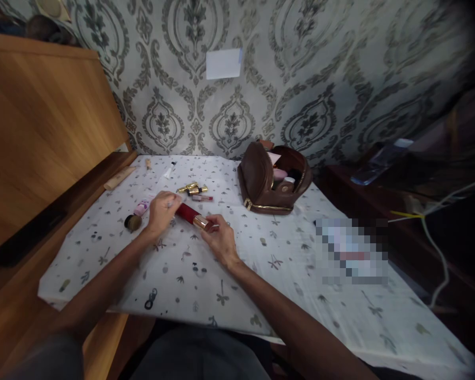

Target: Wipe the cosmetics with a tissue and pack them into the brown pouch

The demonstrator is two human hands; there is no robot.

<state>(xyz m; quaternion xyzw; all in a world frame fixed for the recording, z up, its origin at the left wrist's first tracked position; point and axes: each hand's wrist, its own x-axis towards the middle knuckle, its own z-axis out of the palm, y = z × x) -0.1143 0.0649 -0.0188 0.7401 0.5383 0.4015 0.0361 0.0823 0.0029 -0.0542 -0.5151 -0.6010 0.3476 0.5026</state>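
A wooden panel [47, 100] stands along the left edge of the desk [174, 285], whose white cloth is printed with small plant motifs. By that edge, toward the far left corner, lies a long beige tube [119, 179]. Farther in, nearer the near edge, a round dark pot [132, 222] with a brownish-gold face sits just beside a small pink bottle [141, 207]. Behind them, near the far edge, is a small beige item [148, 164], too small to make out. The left hand [162, 215] is clamped on the upper-left end of a red tube [187, 213] with a gold band, held slantwise over the left half of the desk. Beyond it, toward the far edge, lie a white tube [168, 171] with a dark cap, 2 gold tubes [189, 187] close together and 1 slim pinkish tube [202, 198]. The right hand [221, 237] grips the red tube's gold end with its fingers. By the far right corner stands an open brown bag [257, 177], small items inside. A pixelated patch [352, 252] covers something at the right edge.
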